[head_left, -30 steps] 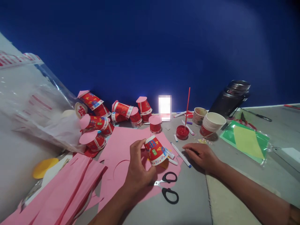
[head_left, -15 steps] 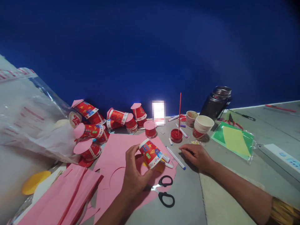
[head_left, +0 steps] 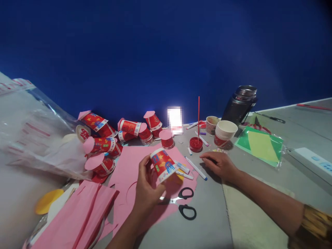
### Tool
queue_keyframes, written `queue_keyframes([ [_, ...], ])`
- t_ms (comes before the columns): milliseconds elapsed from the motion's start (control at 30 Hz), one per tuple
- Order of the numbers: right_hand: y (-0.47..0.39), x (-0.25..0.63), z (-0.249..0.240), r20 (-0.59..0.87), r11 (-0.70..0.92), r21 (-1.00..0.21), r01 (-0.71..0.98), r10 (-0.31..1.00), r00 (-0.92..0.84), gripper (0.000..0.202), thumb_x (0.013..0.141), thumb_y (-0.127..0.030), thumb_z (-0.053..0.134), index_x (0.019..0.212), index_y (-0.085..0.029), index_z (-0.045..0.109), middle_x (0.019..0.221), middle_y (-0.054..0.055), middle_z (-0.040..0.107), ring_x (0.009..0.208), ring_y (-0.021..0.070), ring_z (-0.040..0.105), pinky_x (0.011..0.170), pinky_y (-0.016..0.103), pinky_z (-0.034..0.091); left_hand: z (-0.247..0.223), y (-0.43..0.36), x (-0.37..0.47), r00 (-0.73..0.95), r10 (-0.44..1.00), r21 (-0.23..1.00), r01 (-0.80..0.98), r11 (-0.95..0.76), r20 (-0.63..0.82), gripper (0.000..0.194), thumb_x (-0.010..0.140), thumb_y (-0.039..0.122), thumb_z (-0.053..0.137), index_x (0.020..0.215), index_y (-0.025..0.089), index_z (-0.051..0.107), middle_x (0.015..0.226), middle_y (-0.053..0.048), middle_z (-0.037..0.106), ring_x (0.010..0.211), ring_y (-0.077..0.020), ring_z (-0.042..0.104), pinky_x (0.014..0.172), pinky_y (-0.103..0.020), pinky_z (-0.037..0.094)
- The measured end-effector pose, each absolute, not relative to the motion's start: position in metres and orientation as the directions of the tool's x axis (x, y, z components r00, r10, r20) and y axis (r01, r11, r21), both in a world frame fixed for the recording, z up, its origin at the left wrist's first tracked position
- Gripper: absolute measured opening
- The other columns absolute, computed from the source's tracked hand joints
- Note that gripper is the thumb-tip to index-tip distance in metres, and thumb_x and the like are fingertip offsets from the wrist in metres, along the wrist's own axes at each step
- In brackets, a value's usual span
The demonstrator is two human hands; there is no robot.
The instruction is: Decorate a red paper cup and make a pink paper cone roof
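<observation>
A red printed paper cup (head_left: pixel 163 164) is tilted in my left hand (head_left: pixel 148 185), fingers behind it and thumb at its lower rim. Below it, black-handled scissors (head_left: pixel 181 200) lie partly on a pink paper sheet (head_left: pixel 121 173), their tips hidden by my left hand. My right hand (head_left: pixel 218 164) rests on the table, its fingers loosely bent and apart, nothing visible in them. Beside it lies a white marker with a blue end (head_left: pixel 196 168). Near its fingertips stands a small tub of red paint (head_left: pixel 195 145) with a red stick in it.
Red cups with pink paper discs (head_left: pixel 101 165) cluster at the left and back. A stack of paper cups (head_left: pixel 225 134) and a dark flask (head_left: pixel 238 107) stand back right. Folded pink paper (head_left: pixel 70 214), a plastic bag (head_left: pixel 41 135), a green packet (head_left: pixel 259 147) and a power strip (head_left: pixel 311 162) lie around.
The cup in my left hand has turned a little, showing its printed side at a different angle. My right hand stays resting on the table. The view has shifted slightly.
</observation>
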State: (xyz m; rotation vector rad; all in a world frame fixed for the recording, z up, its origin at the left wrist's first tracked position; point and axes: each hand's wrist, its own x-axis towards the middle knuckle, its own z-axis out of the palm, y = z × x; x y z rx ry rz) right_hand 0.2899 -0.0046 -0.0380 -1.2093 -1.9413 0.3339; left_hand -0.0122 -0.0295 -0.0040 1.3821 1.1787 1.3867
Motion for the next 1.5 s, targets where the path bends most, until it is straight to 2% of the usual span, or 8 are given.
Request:
queue_keyframes([
  [100,-0.004,0.291,-0.039,0.457,0.48,-0.609,0.631,0.863,-0.215,0.025,0.098,-0.029,0.054,0.1,-0.02,0.076,0.088,0.008,0.081,0.078,0.0207,0.076,0.075,0.03,0.056,0.008,-0.021,-0.013,-0.134,0.98,0.989,0.034,-0.146,0.149,0.077,0.061,0.023,0.084,0.131,0.026,0.052,0.139,-0.012,0.059,0.136,-0.0339,0.056,0.107,-0.042,0.053],
  [267,-0.005,0.29,-0.035,0.393,0.452,-0.604,0.656,0.885,-0.249,0.024,0.099,-0.029,0.053,0.099,-0.02,0.075,0.091,0.008,0.081,0.08,0.0199,0.074,0.074,0.029,0.053,0.027,-0.009,-0.008,-0.107,0.983,0.988,-0.032,-0.15,0.146,0.077,0.06,0.033,0.091,0.128,0.025,0.057,0.135,-0.01,0.063,0.127,-0.0321,0.062,0.1,-0.039,0.056],
  [433,-0.012,0.279,-0.027,0.306,0.43,-0.554,0.713,0.901,-0.306,0.022,0.092,-0.04,0.069,0.098,-0.02,0.075,0.074,0.003,0.075,0.066,0.018,0.067,0.062,0.027,0.042,0.021,0.001,-0.001,-0.103,0.981,0.978,-0.116,-0.173,0.162,0.068,0.068,0.047,0.088,0.124,0.023,0.058,0.127,-0.01,0.066,0.123,-0.0313,0.063,0.101,-0.041,0.054],
  [700,-0.033,0.272,0.009,0.006,0.434,-0.278,0.857,0.893,-0.45,0.03,0.103,-0.037,0.051,0.091,-0.019,0.072,0.087,0.008,0.077,0.078,0.021,0.068,0.064,0.03,0.033,0.005,0.018,-0.022,-0.288,0.942,0.971,-0.11,-0.214,0.175,0.07,0.069,0.048,0.087,0.127,0.024,0.056,0.129,-0.01,0.064,0.121,-0.0304,0.063,0.101,-0.042,0.053],
  [833,-0.03,0.254,0.03,-0.072,0.469,-0.238,0.851,0.865,-0.497,0.026,0.103,-0.036,0.052,0.096,-0.021,0.072,0.092,0.006,0.078,0.081,0.0211,0.069,0.061,0.03,0.03,0.004,0.024,-0.027,-0.339,0.917,0.967,-0.063,-0.246,0.211,0.068,0.069,0.044,0.086,0.126,0.022,0.056,0.132,-0.012,0.062,0.122,-0.03,0.062,0.1,-0.042,0.053],
  [1100,-0.018,0.196,0.006,-0.114,0.528,-0.063,0.847,0.839,-0.532,0.023,0.1,-0.033,0.059,0.097,-0.015,0.073,0.091,0.015,0.077,0.085,0.0279,0.073,0.062,0.032,0.045,0.007,0.02,-0.023,-0.332,0.917,0.964,-0.065,-0.256,0.221,0.063,0.074,0.039,0.083,0.128,0.023,0.055,0.131,-0.01,0.063,0.12,-0.0275,0.063,0.1,-0.04,0.054],
  [1367,-0.021,0.196,0.017,-0.109,0.448,-0.075,0.891,0.884,-0.454,0.023,0.094,-0.034,0.06,0.097,-0.015,0.073,0.089,0.013,0.078,0.075,0.0256,0.073,0.059,0.03,0.045,0.004,0.018,-0.022,-0.292,0.943,0.978,-0.081,-0.192,0.161,0.067,0.073,0.039,0.086,0.13,0.026,0.055,0.131,-0.008,0.062,0.126,-0.0287,0.06,0.107,-0.043,0.05],
  [1500,-0.014,0.228,0.036,0.03,0.379,-0.205,0.902,0.924,-0.382,0.021,0.09,-0.037,0.065,0.088,-0.017,0.071,0.091,0.013,0.076,0.082,0.025,0.07,0.059,0.029,0.04,0.004,0.023,-0.028,-0.325,0.928,0.976,-0.051,-0.21,0.182,0.072,0.07,0.042,0.087,0.131,0.024,0.054,0.131,-0.011,0.063,0.125,-0.0305,0.061,0.104,-0.044,0.051],
])
